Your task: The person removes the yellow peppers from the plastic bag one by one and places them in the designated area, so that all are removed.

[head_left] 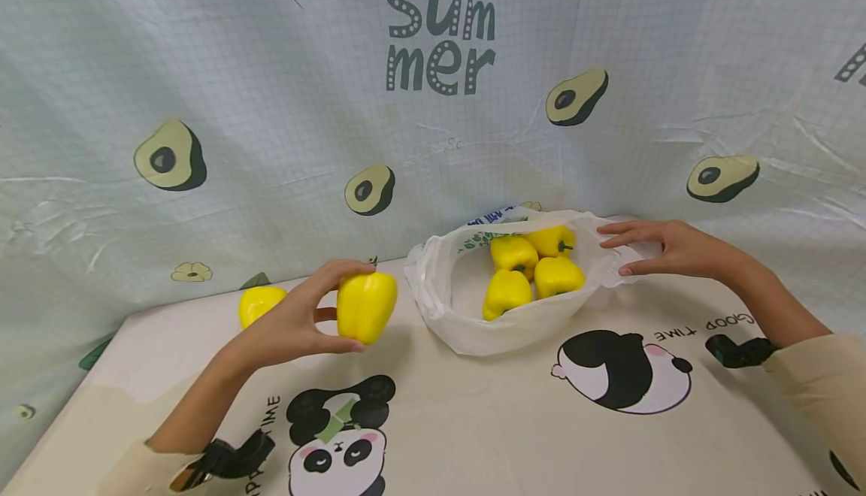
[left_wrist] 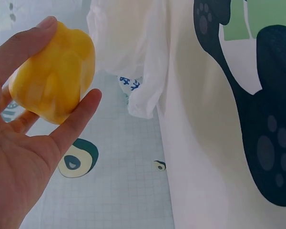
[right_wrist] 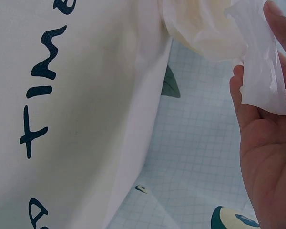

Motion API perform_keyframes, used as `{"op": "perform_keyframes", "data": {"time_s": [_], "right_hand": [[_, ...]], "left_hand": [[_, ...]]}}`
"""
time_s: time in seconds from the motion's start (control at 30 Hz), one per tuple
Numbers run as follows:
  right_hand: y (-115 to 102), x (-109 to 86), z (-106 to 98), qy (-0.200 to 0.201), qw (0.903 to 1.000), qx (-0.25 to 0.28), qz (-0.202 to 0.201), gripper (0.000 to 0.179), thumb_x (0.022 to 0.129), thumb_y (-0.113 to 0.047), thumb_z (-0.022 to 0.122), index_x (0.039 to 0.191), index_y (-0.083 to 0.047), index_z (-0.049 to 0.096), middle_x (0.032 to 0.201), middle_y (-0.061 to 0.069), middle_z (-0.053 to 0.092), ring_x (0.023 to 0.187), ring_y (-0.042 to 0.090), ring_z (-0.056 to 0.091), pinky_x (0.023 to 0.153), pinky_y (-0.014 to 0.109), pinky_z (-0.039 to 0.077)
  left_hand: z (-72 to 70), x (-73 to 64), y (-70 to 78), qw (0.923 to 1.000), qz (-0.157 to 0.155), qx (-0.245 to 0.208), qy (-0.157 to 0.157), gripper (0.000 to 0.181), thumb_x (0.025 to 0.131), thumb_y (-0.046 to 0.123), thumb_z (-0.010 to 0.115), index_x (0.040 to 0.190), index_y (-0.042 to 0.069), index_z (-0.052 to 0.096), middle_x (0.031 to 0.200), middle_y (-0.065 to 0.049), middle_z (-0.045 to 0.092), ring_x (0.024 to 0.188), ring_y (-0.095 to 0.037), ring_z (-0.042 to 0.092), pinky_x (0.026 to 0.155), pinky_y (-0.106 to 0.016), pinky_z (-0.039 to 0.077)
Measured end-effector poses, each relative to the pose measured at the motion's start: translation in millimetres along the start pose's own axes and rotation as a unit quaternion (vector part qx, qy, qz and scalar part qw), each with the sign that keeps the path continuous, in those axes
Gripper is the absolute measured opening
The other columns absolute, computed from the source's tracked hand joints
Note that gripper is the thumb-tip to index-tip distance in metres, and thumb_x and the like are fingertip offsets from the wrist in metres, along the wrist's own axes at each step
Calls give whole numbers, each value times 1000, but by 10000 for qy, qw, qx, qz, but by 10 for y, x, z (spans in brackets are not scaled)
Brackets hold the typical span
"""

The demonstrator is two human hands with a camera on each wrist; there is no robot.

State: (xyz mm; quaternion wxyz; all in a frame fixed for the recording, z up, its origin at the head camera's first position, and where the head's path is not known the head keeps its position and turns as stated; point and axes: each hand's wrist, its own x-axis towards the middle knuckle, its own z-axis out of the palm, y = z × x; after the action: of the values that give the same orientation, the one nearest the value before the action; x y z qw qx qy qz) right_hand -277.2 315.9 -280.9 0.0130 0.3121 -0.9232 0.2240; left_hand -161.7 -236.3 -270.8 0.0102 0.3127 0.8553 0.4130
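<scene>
My left hand (head_left: 304, 323) holds a yellow bell pepper (head_left: 367, 306) up over the table, left of a white plastic bag (head_left: 501, 338). In the left wrist view its thumb and fingers grip this pepper from opposite sides. Several yellow bell peppers (head_left: 507, 293) lie inside the bag, whose mouth is spread wide. At the bag's right side, my right hand (head_left: 676, 248) holds the rim, fingers over it and thumb lower down. The right wrist view shows a bag handle (right_wrist: 264, 71) lying across the fingers.
Another yellow bell pepper (head_left: 260, 303) sits behind my left wrist, partly hidden. The table (head_left: 487, 436) has a panda-printed cover. Close behind the table hangs a pale curtain (head_left: 284, 105) printed with avocados, and the bag stands near it.
</scene>
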Motion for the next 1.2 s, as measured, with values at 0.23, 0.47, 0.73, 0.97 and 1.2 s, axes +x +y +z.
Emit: {"op": "perform_keyframes", "data": {"time_s": [0.23,0.47,0.73,0.97,1.2], "right_hand": [[-8,1,6,48,9999,34,-114,49,85,-35,83,130,-22,71,148,0,56,126,-21,33,96,9,39],[-12,-3,16,64,9999,46,-83,49,84,-34,84,129,-20,71,148,2,56,128,-18,34,104,39,47],[-10,13,24,102,9999,9,-136,49,84,-34,84,129,-21,71,147,2,57,125,-22,32,98,15,42],[-20,83,98,35,9998,-122,-154,49,85,-37,83,130,-25,71,148,-3,56,128,-16,36,101,40,49],[44,1,80,263,9995,-163,5,50,80,-31,87,128,-29,72,145,-18,55,121,-28,31,90,16,43]], "left_hand": [[-33,-43,-32,10000,-52,60,53,90,73,16,93,148,25,43,149,0,42,128,-29,49,98,-38,56],[-52,-72,-71,9999,-57,106,92,90,73,15,93,148,24,43,147,-1,43,127,-29,49,97,-41,57],[-81,-118,-101,9996,-124,153,178,91,73,15,93,148,19,42,148,-2,43,128,-30,49,97,-41,57],[-112,-232,-139,9987,-309,278,284,90,73,12,93,148,18,43,148,-7,43,128,-34,49,98,-47,55],[-98,-175,-164,9983,-412,242,348,89,75,11,91,148,21,41,151,-7,36,130,-35,47,98,-44,56]]}}
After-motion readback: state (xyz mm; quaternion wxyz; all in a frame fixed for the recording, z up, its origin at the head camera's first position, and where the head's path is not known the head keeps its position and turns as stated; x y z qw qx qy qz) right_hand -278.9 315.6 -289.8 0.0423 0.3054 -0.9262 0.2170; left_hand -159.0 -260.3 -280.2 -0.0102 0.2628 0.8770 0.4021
